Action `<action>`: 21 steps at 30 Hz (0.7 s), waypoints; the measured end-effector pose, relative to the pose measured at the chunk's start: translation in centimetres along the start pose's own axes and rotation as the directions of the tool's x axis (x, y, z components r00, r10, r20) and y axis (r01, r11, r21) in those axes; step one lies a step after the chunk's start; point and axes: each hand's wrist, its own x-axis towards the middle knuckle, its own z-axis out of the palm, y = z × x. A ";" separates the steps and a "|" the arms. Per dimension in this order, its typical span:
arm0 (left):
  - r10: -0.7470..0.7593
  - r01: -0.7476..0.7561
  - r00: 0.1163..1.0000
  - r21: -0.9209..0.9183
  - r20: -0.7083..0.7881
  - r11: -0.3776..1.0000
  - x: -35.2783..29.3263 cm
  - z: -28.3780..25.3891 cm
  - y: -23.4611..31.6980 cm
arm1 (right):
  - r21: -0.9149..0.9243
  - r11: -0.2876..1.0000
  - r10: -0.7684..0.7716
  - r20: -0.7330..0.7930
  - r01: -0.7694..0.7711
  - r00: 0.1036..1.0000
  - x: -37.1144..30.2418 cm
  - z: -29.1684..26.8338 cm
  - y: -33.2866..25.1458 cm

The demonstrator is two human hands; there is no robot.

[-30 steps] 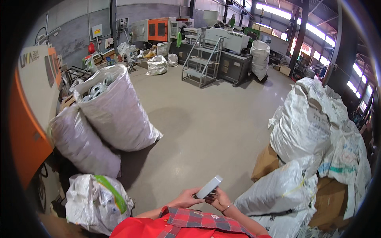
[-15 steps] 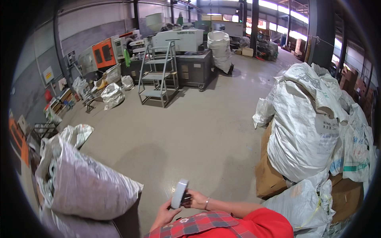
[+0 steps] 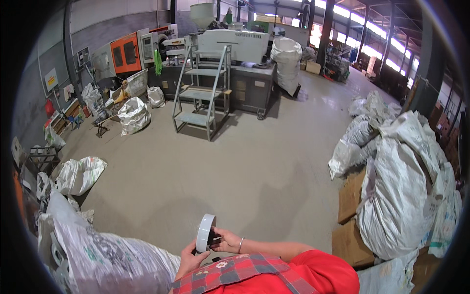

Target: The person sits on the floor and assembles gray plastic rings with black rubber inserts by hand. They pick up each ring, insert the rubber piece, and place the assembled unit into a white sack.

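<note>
While both sets of fingers [image 3: 215, 240] close on it, a pale grey round plastic part [image 3: 205, 232] stands on edge just above the person's chest, low in the middle of the view. The left hand [image 3: 190, 258] cups its lower rim from beneath, fingers wrapped narrow about the edge; the right hand [image 3: 226, 241] pinches its dark inner side, a thin bracelet at the wrist. Judging by its look, the part is a moulded ring or lid: light, stiff, smooth and somewhat slippery on its face, so the rim is the sure place to take hold, thumb against the inner wall. It would likely survive a knock but could scuff.

Below the hands lie a red sleeve and a red checked apron. At the left a big woven sack [image 3: 112, 259] bulges, crinkled and translucent, with parts inside. At the right more white woven sacks [image 3: 401, 196] are heaped over brown cardboard boxes [image 3: 350, 196]. Beyond spreads a smooth grey concrete floor [image 3: 245, 166], then a grey metal step ladder [image 3: 200, 93] before a long grey and orange moulding machine [image 3: 230, 44].
</note>
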 end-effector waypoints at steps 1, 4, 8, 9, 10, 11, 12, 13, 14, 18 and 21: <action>0.006 -0.006 1.000 0.009 0.011 1.000 2.4 -1.6 0.8 | 0.004 1.000 -0.001 0.018 0.001 1.000 1.7 0.9 -2.0; 0.034 -0.036 0.999 0.062 0.032 0.997 9.0 -6.3 2.5 | 0.049 0.995 -0.085 0.022 0.084 0.996 6.6 3.4 -6.8; 0.052 -0.059 0.997 0.164 0.048 0.985 17.4 -12.4 4.3 | 0.181 0.983 -0.023 -0.038 0.029 0.999 16.0 5.6 -12.2; 0.055 -0.065 0.997 0.207 0.054 0.976 19.6 -13.9 4.6 | 0.220 0.975 0.039 -0.045 -0.028 0.998 18.5 5.9 -13.7; 0.071 -0.072 0.997 0.218 0.013 0.973 21.9 -15.9 4.0 | 0.231 0.972 0.055 -0.041 -0.044 0.998 21.5 6.7 -14.9; 0.087 -0.078 0.996 0.229 -0.029 0.970 24.1 -18.3 2.8 | 0.206 0.977 0.066 -0.011 -0.062 0.998 25.0 7.7 -16.3; 0.084 -0.065 0.994 0.235 -0.069 0.970 26.0 -20.3 1.4 | 0.194 0.977 0.090 0.009 -0.090 0.996 28.5 8.2 -17.3; 0.070 -0.045 0.993 0.234 -0.100 0.971 27.8 -22.6 1.4 | 0.171 0.980 0.099 0.044 -0.105 0.994 31.8 9.6 -18.8; 0.056 -0.024 0.989 0.231 -0.134 0.973 29.5 -25.0 1.4 | 0.143 0.970 0.191 0.055 -0.197 0.980 35.0 10.9 -20.5; -0.003 0.023 0.930 0.049 -0.366 0.999 34.0 -34.5 5.9 | -0.127 0.943 0.315 0.053 -0.307 0.948 45.4 20.9 -25.0; -0.003 -0.014 0.876 -0.031 -0.483 0.999 36.2 -41.9 6.8 | -0.335 0.904 0.309 0.084 -0.265 0.947 52.7 28.8 -26.4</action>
